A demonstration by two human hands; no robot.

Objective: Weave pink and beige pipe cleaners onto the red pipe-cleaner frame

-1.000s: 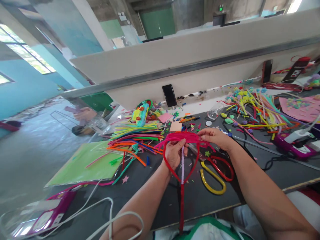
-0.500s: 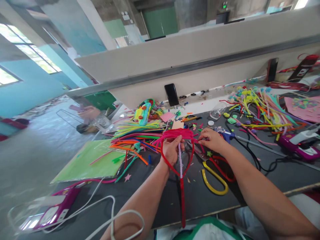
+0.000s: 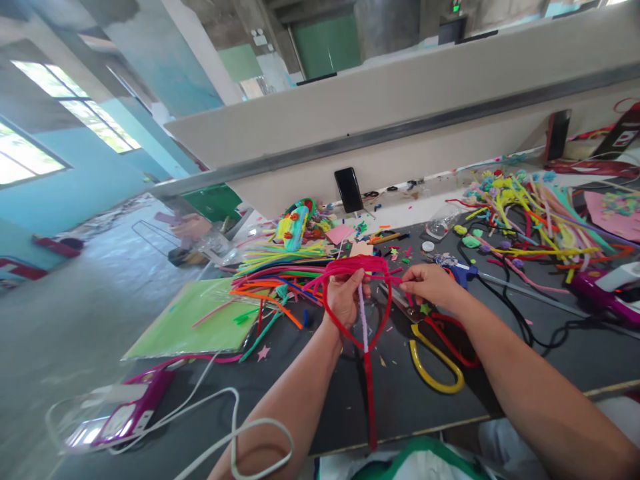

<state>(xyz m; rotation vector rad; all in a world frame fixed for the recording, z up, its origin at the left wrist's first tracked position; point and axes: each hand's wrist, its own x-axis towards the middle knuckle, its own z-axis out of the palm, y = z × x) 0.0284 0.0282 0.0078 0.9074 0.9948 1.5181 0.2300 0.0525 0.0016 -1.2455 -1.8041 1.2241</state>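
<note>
I stand near the person and take the red and pink fuzzy piece [image 3: 357, 268] as the middle of the clock, with twelve o'clock towards the pale panel [image 3: 370, 150]. This piece is held up in front of the person, above the dark table [image 3: 340, 420]. Its upper part is a pink wound bundle; below it, red lengths make a shape like a heart, with a lilac stem [image 3: 363, 320] inside, and one red tail [image 3: 369, 400] hangs to six o'clock.

The left hand [image 3: 344, 303] is grasping the piece under the bundle, and its thumb presses against the pink part. The right hand [image 3: 427, 283], at three o'clock, is pinching a pink strand [image 3: 395, 281] which comes out from the bundle's side.

Between four and five o'clock lie scissors [image 3: 437, 377], with one yellow handle and one red handle, near the right forearm. A blue tool [image 3: 464, 273] is just past the right hand, at three o'clock, partly covered by it. At nine o'clock there is a pile of coloured fuzzy sticks [image 3: 273, 265], and farther, a little below nine, lies a green sheet [image 3: 180, 323]. A purple power strip [image 3: 137, 407] is at eight o'clock, with a white cable [image 3: 235, 440] near it. At twelve, a dark phone [image 3: 349, 190] leans near the panel. Between two and three o'clock a second heap of fuzzy sticks [image 3: 530, 220], many of them yellow, is spread.
</note>
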